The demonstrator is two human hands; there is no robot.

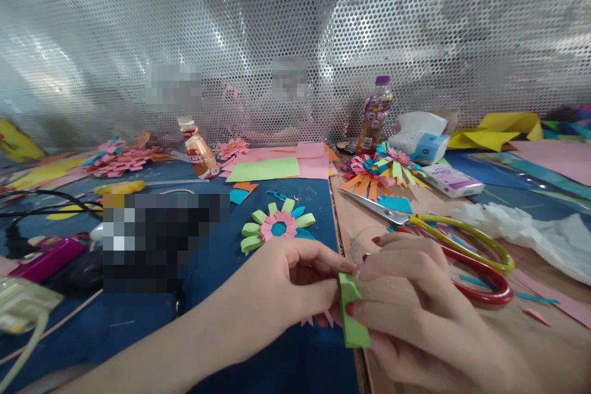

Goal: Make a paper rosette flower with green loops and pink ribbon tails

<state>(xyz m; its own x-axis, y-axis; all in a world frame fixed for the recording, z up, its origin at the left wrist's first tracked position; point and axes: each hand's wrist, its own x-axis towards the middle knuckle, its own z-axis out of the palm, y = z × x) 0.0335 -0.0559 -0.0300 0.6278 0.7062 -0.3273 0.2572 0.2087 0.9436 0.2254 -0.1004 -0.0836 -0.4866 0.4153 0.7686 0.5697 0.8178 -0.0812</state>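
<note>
Between my two hands is a small folded strip of light green paper (355, 326), held just above the seam between the blue and brown table surfaces. My left hand (295, 277) pinches its upper left edge with thumb and forefinger. From the right, my right hand (415, 301) presses thumb and fingers against the same strip. Pink paper tips (318, 319) show below my left hand, partly hidden by it. Just beyond my left hand lies a paper flower (279, 225) with green and blue loops and a pink ring. Scissors (457, 234) with yellow and red handles lie beside my right hand.
A perforated metal screen (277, 24) rises behind the table. Near it stand an orange-brown bottle (201, 151), a purple-capped bottle (375, 114), and tissue packs (452, 180). Pink and green paper sheets (265, 170) lie at the back. Cables and a purple device (48, 258) crowd the left.
</note>
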